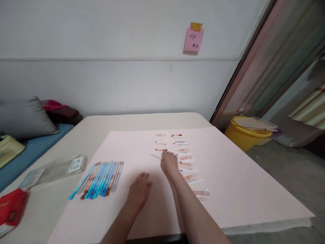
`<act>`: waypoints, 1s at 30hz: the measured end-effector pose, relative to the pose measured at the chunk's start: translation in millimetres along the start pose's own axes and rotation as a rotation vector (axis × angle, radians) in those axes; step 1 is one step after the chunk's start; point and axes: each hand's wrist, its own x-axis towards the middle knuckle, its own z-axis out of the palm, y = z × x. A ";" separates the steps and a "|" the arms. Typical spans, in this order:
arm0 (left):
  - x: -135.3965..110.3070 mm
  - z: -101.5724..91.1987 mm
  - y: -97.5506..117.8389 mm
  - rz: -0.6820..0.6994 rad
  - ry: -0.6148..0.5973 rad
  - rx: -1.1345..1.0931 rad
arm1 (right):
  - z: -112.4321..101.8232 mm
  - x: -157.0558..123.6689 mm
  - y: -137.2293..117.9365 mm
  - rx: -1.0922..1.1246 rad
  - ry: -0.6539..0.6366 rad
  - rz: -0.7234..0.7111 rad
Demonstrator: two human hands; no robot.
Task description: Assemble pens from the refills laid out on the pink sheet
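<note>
My right hand [169, 162] reaches to the middle of the pink sheet, fingers bent down and closed at a thin white stick [155, 156] that looks like a pen refill. Its fingertips are partly hidden. Just beyond them lies a short brown-ended piece [160, 149]. My left hand [139, 189] hovers low over the sheet with loosely curved fingers, thumb apart, nothing seen in it. Left of it, a row of slim pens [101, 179] in blue, brown and grey lies side by side. Small clear, pinkish pieces [186, 164] and white sticks form columns right of and beyond my right hand.
The pink sheet [228, 193] covers much of the pale table [142, 120]. Clear plastic packaging [57, 169] and a red packet [11, 210] lie on the left. A yellow bucket [241, 137] stands past the right edge. A grey cushion [25, 117] rests on a blue seat.
</note>
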 end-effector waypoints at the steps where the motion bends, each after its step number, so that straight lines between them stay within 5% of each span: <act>1: 0.9 -0.6 0.3 -0.001 0.010 -0.016 | -0.9 -0.5 -1.8 0.003 -0.015 0.011; 7: 14.2 -0.5 -2.4 -0.092 0.068 -0.337 | -4.2 -4.8 -8.7 0.047 -0.098 0.002; 14: 22.9 7.2 -2.6 -0.447 0.083 -1.420 | -17.7 -13.0 -24.2 0.174 -0.210 -0.030; 17: 25.9 8.3 -0.6 -0.564 0.102 -1.693 | -29.3 -21.6 -34.2 0.235 -0.247 -0.095; 25: 35.2 11.2 -2.5 -0.511 0.156 -1.781 | -48.3 -42.0 -51.6 0.337 -0.252 -0.238; 30: 35.6 3.5 1.5 -0.546 0.201 -1.848 | -58.7 -38.0 -36.4 0.427 -0.193 -0.219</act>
